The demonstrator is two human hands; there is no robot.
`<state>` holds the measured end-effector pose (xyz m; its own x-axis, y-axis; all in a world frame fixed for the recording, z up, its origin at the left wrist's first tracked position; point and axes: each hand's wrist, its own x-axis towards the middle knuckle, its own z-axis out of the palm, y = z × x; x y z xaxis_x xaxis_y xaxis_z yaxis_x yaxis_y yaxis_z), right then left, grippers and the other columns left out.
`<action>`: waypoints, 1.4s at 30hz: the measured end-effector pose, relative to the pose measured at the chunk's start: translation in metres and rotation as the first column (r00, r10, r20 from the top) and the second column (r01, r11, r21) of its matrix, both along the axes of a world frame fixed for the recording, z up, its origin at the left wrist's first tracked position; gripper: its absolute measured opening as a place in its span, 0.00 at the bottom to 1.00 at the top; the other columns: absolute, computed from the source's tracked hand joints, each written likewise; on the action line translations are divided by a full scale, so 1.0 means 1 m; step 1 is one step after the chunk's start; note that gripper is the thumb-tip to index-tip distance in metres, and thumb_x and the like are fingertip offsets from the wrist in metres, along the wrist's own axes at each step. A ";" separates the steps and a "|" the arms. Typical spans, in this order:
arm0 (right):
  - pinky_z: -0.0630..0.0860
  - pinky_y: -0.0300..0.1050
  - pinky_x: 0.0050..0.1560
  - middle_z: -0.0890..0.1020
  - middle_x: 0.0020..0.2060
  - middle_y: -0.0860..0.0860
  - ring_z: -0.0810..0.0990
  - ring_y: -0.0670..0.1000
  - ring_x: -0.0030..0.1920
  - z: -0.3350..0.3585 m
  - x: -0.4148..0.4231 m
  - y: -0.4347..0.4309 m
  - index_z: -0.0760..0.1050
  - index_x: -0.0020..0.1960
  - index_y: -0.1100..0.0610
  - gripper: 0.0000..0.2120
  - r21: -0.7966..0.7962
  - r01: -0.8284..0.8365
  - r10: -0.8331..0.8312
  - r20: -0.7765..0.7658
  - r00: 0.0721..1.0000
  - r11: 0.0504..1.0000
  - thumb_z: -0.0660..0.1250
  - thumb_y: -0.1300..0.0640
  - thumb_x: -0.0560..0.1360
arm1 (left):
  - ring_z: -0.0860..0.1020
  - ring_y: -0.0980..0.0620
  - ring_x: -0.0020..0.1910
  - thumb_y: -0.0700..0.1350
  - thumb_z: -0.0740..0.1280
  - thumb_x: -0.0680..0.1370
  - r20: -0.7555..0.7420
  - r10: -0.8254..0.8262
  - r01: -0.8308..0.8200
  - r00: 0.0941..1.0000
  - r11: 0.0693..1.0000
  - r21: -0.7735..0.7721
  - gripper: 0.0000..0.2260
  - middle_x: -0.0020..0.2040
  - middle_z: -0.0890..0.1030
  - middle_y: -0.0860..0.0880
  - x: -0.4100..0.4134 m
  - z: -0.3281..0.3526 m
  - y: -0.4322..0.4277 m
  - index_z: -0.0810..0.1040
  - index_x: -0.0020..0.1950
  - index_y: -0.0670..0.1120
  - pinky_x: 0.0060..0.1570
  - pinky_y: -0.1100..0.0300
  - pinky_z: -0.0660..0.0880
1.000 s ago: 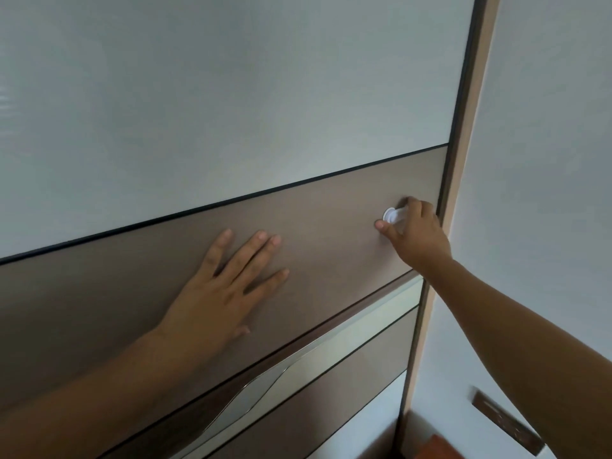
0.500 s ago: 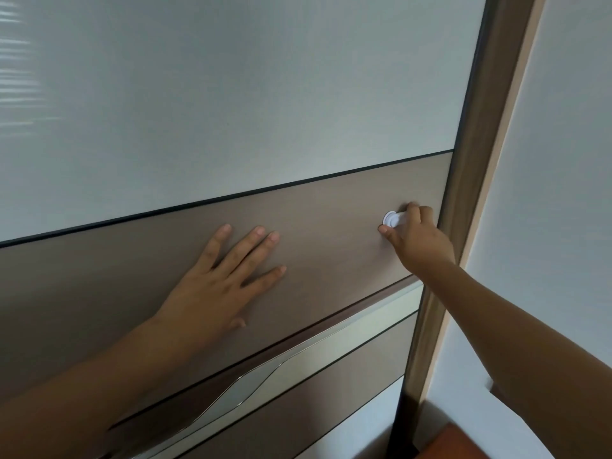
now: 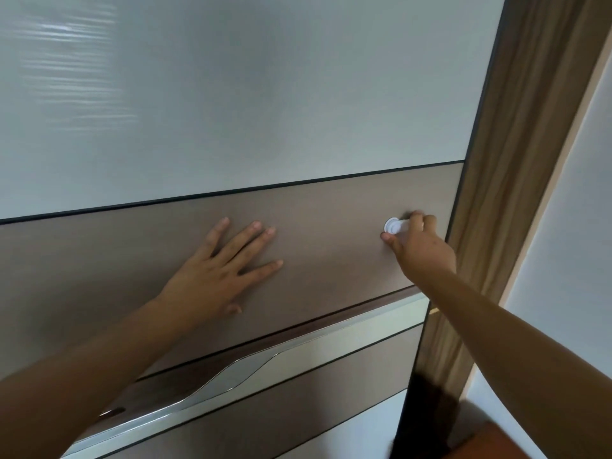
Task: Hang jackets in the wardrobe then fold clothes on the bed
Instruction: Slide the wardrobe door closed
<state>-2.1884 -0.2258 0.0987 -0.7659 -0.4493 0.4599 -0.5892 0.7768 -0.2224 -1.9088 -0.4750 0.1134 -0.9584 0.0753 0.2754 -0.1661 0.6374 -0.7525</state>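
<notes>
1. Fingers of the left hand [image 3: 212, 276] lie flat and spread on the brown and white wardrobe door [image 3: 331, 207], mid-frame.
2. The right hand [image 3: 419, 243] pinches the small round white knob [image 3: 392, 225], right of centre.

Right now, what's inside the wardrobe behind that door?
Only a wood-grain panel strip shows past the door's right edge. The door, gripped at its white knob by the right hand, hides everything else.

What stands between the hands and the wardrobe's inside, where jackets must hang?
The brown-and-white panelled wardrobe door itself; no interior shows. The left hand lies flat on its brown band, the right hand grips the white round knob near its right edge. No jacket is in view.
</notes>
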 end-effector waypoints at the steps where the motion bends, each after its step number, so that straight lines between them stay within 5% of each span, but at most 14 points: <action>1: 0.80 0.57 0.47 0.66 0.68 0.61 0.75 0.63 0.63 -0.002 0.012 -0.007 0.69 0.73 0.54 0.20 -0.008 -0.023 0.023 0.002 1.000 1.000 0.64 0.51 0.83 | 0.46 0.38 0.81 0.63 0.81 0.60 0.002 0.010 -0.010 1.000 1.000 0.004 0.57 0.83 0.44 0.39 0.014 0.000 -0.005 0.55 0.82 0.55 0.75 0.32 0.40; 6: 0.70 0.51 0.43 0.70 0.62 0.57 0.76 0.61 0.52 -0.010 0.052 -0.037 0.63 0.69 0.58 0.25 -0.154 -0.021 0.029 0.049 0.998 0.988 0.59 0.41 0.81 | 0.48 0.38 0.81 0.61 0.82 0.58 -0.009 0.030 -0.029 1.000 0.999 0.037 0.57 0.83 0.47 0.40 0.070 -0.002 -0.031 0.58 0.82 0.56 0.75 0.32 0.43; 11: 0.71 0.49 0.37 0.71 0.60 0.57 0.75 0.57 0.42 -0.015 0.098 -0.063 0.63 0.66 0.59 0.21 -0.123 -0.098 0.089 -0.078 0.993 0.988 0.63 0.47 0.81 | 0.51 0.38 0.81 0.60 0.83 0.57 -0.021 0.074 -0.073 0.997 0.997 0.035 0.58 0.83 0.49 0.40 0.129 -0.004 -0.058 0.57 0.82 0.57 0.75 0.32 0.46; 15: 0.62 0.40 0.24 0.73 0.61 0.60 0.75 0.56 0.23 -0.032 0.118 -0.083 0.68 0.65 0.65 0.25 -0.007 -0.155 0.148 -0.253 0.956 0.988 0.74 0.59 0.74 | 0.51 0.38 0.81 0.60 0.83 0.57 -0.024 0.133 -0.133 0.991 0.991 0.027 0.58 0.83 0.49 0.40 0.171 -0.006 -0.076 0.57 0.82 0.58 0.75 0.31 0.47; 29: 0.61 0.42 0.27 0.76 0.61 0.62 0.74 0.57 0.24 -0.030 0.201 -0.135 0.73 0.63 0.64 0.26 0.197 -0.323 0.378 -0.488 0.787 0.926 0.73 0.66 0.66 | 0.56 0.33 0.79 0.54 0.86 0.53 -0.098 0.290 -0.296 0.952 0.954 -0.051 0.60 0.82 0.55 0.38 0.294 -0.021 -0.132 0.60 0.81 0.58 0.72 0.26 0.51; 42: 0.61 0.44 0.28 0.78 0.52 0.59 0.69 0.56 0.24 -0.027 0.254 -0.183 0.67 0.59 0.59 0.22 0.218 -0.532 0.545 -0.590 0.596 0.818 0.72 0.66 0.69 | 0.56 0.31 0.78 0.49 0.86 0.55 -0.141 0.478 -0.489 0.867 0.871 -0.051 0.63 0.81 0.54 0.36 0.372 -0.029 -0.153 0.53 0.82 0.57 0.70 0.24 0.54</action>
